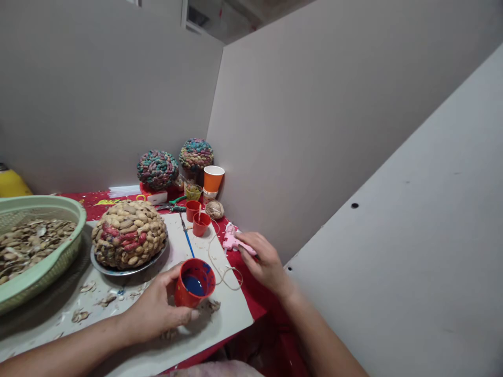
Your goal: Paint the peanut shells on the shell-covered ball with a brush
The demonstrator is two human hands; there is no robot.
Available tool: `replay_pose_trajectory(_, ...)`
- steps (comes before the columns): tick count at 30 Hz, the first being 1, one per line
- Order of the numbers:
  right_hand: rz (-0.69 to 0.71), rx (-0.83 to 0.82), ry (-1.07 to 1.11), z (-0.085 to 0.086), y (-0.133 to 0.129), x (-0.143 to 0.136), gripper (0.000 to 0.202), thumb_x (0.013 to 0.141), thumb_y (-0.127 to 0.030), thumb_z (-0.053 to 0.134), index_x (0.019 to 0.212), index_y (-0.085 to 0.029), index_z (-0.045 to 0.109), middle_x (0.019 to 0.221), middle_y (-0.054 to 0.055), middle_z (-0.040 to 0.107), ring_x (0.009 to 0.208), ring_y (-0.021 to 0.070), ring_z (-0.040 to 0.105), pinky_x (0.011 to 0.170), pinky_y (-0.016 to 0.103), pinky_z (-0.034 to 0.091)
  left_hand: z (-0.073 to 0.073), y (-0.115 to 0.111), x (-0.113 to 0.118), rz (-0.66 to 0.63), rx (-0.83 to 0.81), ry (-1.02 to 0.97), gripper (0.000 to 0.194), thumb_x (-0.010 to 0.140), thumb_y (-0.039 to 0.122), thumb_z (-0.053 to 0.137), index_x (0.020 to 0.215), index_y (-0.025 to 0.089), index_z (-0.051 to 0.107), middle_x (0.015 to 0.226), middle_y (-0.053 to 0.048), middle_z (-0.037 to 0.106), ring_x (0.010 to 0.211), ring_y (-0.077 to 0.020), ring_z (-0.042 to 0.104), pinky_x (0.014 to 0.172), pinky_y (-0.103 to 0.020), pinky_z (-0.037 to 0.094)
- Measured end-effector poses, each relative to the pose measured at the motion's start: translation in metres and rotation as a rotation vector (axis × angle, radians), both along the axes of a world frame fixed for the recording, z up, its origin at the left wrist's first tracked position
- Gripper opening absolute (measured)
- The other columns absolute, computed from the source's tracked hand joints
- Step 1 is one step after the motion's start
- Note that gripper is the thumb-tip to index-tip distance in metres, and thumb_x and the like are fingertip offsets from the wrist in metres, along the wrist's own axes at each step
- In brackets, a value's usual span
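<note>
Pale cloth (212,369) at the bottom edge, cut off, prob. clothing. L hand (157,302) comes in from the left, wrapped round a red cup (186,297) w/ blue liquid (192,286), over the white board (231,311); far fingers partly hidden. Cup's mouth faces up, long axis near upright. R hand (264,259) reaches fwd, palm down, fingers on pink glue gun (231,238), handle pointing lower right; can't tell if gripped.

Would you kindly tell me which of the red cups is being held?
The nearest red cup, with dark blue liquid inside, is gripped by the left hand; the other two red cups stand untouched farther back.
</note>
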State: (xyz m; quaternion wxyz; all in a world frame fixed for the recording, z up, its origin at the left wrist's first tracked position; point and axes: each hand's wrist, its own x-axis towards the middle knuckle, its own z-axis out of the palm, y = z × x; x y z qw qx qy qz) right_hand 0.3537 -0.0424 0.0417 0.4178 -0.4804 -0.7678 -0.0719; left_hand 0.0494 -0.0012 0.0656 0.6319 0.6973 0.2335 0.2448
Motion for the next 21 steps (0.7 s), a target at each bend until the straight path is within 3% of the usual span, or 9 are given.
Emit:
replay_pose_trajectory(5,0.273,0.088,-0.122,0.012,0.012,-0.046,0.057,0.098,-0.012,0.054,0.150,-0.035,0.050,0.108,0.007,0.079,0.093,0.0225,0.074,0.081,0.040,0.058,0.003,-0.003,-0.001,-0.097,-0.066,-0.067,0.053,0.071,0.030,0.088,0.119,0.016,0.071,0.115,-0.010,0.081,0.108,-0.0301,0.072,0.100,-0.042,0.055)
replay_pose_trajectory(10,0.403,0.191,-0.158,0.013,0.027,-0.071,0.048,0.101,-0.017,0.055,0.148,-0.029,0.054,0.099,0.009,0.080,0.084,0.0212,0.075,0.071,0.035,0.058,0.004,-0.007,-0.003,-0.100,-0.062,-0.067,0.056,0.065,0.018,0.087,0.119,0.017,0.072,0.115,-0.006,0.080,0.106,-0.0280,0.070,0.099,-0.039,0.054)
replay_pose_trajectory(16,0.408,0.325,-0.118,0.015,0.030,-0.078,0.039,0.101,-0.017,0.056,0.140,-0.020,0.062,0.093,0.012,0.080,0.083,0.0227,0.077,0.073,0.037,0.063,0.004,-0.009,-0.002,-0.117,-0.101,-0.114,0.058,0.063,0.018,0.087,0.119,0.016,0.070,0.109,-0.005,0.079,0.102,-0.0264,0.069,0.097,-0.040,0.053)
replay_pose_trajectory(21,0.285,0.375,0.019,0.023,0.030,-0.069,0.032,0.097,-0.010,0.059,0.125,-0.021,0.071,0.096,0.010,0.081,0.087,0.0223,0.078,0.079,0.037,0.064,0.005,-0.008,-0.004,0.009,-0.104,-0.161,0.063,0.059,0.008,0.083,0.120,0.015,0.068,0.113,-0.006,0.075,0.105,-0.0252,0.065,0.098,-0.037,0.051)
